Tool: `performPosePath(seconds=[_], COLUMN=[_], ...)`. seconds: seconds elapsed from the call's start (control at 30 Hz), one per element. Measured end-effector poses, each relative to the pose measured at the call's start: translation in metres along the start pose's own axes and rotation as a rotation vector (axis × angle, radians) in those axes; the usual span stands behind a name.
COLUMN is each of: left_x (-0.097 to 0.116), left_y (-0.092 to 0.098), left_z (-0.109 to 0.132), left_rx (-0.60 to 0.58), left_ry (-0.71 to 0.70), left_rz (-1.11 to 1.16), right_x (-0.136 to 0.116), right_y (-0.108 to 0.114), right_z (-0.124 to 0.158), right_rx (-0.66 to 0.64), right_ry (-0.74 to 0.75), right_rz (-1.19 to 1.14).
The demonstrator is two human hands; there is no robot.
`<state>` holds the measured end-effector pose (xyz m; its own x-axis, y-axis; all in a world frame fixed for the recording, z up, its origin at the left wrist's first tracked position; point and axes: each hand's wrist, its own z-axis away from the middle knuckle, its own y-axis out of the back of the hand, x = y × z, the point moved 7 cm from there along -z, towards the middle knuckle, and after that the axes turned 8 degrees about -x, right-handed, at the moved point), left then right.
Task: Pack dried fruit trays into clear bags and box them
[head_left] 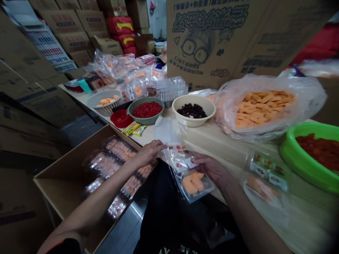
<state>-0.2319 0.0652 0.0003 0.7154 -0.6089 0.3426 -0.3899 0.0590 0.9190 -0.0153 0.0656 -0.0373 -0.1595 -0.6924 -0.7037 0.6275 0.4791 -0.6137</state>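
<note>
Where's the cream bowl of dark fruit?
In the head view, the cream bowl sits on the table, between the green bowl of red pieces on its left and the clear bag of orange pieces on its right.

No wording could be read with certainty. The large carton (209, 38) bore big dark Chinese characters, inverted in view, beside a cartoon face with round glasses — its smaller lines were illegible. The stacked cartons (65, 24) carried dark label bands, and the food packet (194, 183) small printed labels — both too small to read.
</note>
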Motion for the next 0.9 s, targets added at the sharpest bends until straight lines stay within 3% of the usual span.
performPosePath(seconds=[0.07, 0.13, 0.27, 0.37, 0.43, 0.57, 0.7, 0.9], left_x=[-0.001, 0.0, 0.009, 0.026, 0.042, 0.067, 0.073, 0.094], left_y=[0.015, 0.02, 0.009, 0.002, 0.003, 0.012, 0.014, -0.015], left_z=[0.007, 0.011, 0.005, -0.005, -0.009, -0.012, -0.014, -0.035], left_rx=[0.169, 0.266, 0.252, 0.228, 0.198, 0.103, 0.077, 0.012], left_ry=[-0.033, -0.052, -0.066, -0.105, -0.171, -0.312, -0.361, -0.513], left_rz=[0.112, 0.137, 0.019, -0.05, -0.044, 0.015, 0.081, 0.081], right_x=[0.004, 0.007, 0.017, 0.032, 0.041, 0.044, 0.035, 0.021], right_y=[0.011, 0.012, -0.018, -0.046, -0.053, -0.033, 0.002, 0.035], right_z=[0.014, 0.029, 0.049, 0.047, 0.039, 0.032, 0.047, 0.08], right_rx=[0.039, 0.051, -0.086, -0.23, -0.265, -0.196, -0.017, 0.241], right_ry=[-0.001, 0.014, 0.023, -0.011, -0.033, -0.023, 0.002, 0.102], right_rz=[-0.022, -0.031, -0.055, -0.101, -0.116, -0.128, -0.121, -0.073])
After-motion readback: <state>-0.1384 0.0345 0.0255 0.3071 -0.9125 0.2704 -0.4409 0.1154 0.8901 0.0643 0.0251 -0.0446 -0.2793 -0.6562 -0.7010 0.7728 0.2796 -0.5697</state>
